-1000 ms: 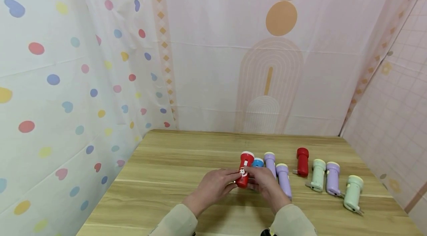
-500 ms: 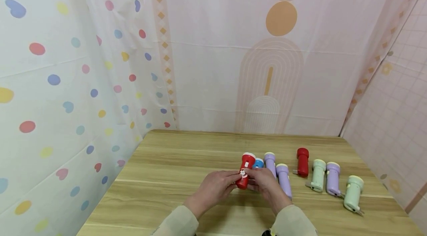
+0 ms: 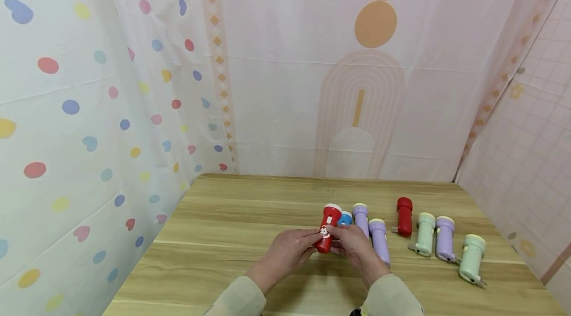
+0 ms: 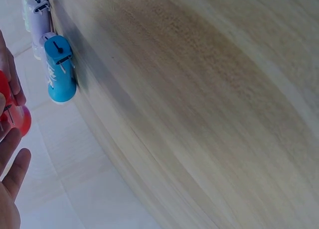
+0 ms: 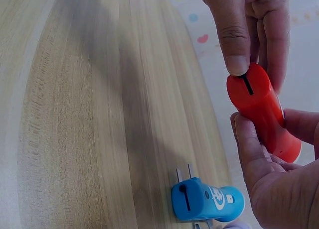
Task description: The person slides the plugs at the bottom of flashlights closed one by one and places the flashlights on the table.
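Observation:
A red flashlight [image 3: 329,219] with a white rim, white switch and white print is held above the table, tilted, lens end away from me. My right hand [image 3: 357,249] grips its body, thumb on the near side. My left hand [image 3: 289,251] holds its lower end; in the right wrist view the left thumb presses beside the dark slot in the red flashlight's base [image 5: 249,89]. Metal prongs show near the red flashlight's base [image 4: 20,122] in the left wrist view. A blue flashlight [image 5: 209,199] with prongs out lies just beyond my right hand, partly hidden by it in the head view.
Two purple flashlights [image 3: 379,241] lie right of my right hand. Farther right are another red flashlight [image 3: 404,217], two pale green ones [image 3: 473,259] and a purple one [image 3: 445,239], several with prongs out. Patterned curtains [image 3: 276,83] enclose the wooden table [image 3: 223,217].
Both hands keep their hold on the red flashlight. It has shifted very slightly to the right and toward me over the last second. The other flashlights lie as before.

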Demonstrator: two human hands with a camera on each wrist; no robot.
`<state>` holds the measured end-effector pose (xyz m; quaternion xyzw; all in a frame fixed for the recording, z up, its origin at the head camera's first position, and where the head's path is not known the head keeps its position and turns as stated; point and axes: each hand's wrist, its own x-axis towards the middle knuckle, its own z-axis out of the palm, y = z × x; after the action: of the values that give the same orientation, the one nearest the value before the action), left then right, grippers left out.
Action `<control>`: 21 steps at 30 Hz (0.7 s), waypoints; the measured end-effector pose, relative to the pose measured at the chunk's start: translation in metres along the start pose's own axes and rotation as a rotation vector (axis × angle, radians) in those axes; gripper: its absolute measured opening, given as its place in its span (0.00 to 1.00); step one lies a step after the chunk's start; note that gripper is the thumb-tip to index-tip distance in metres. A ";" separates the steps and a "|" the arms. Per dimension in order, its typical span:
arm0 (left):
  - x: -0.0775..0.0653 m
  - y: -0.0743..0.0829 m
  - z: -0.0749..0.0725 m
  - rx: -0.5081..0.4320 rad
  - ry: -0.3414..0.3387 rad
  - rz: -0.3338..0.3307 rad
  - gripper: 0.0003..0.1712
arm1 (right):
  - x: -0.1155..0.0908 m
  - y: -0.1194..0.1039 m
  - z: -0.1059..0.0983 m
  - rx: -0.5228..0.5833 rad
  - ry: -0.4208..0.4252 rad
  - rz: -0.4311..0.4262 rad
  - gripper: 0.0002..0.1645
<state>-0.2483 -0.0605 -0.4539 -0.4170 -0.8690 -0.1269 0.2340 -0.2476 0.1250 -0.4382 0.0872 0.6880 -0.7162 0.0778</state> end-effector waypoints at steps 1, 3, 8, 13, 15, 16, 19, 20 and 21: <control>0.000 0.000 0.000 0.004 0.001 0.002 0.22 | 0.000 0.000 0.000 -0.003 0.000 -0.001 0.19; 0.000 0.000 0.000 0.005 -0.001 -0.001 0.22 | 0.000 0.000 0.000 -0.006 0.001 -0.004 0.19; 0.000 0.001 0.000 0.007 0.002 0.002 0.22 | -0.001 0.000 0.000 -0.004 0.002 -0.003 0.19; 0.001 0.003 -0.001 0.019 -0.002 -0.001 0.22 | -0.003 0.001 0.000 0.003 0.004 -0.003 0.19; 0.001 0.003 -0.001 0.024 -0.005 -0.004 0.22 | -0.003 0.002 0.001 0.006 0.001 -0.005 0.19; 0.001 0.003 -0.001 0.026 -0.006 -0.005 0.22 | -0.003 0.002 0.001 0.008 0.000 -0.005 0.19; 0.002 0.003 0.000 0.030 -0.010 -0.011 0.21 | -0.003 0.002 0.001 0.014 -0.004 -0.011 0.19; 0.002 0.003 0.000 0.031 -0.011 -0.012 0.21 | -0.003 0.002 0.001 0.015 -0.002 -0.011 0.19; 0.002 0.004 -0.001 0.033 -0.012 -0.013 0.22 | -0.003 0.003 0.001 0.015 -0.001 -0.012 0.19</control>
<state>-0.2465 -0.0570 -0.4521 -0.4082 -0.8751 -0.1117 0.2347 -0.2444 0.1237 -0.4402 0.0836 0.6831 -0.7218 0.0732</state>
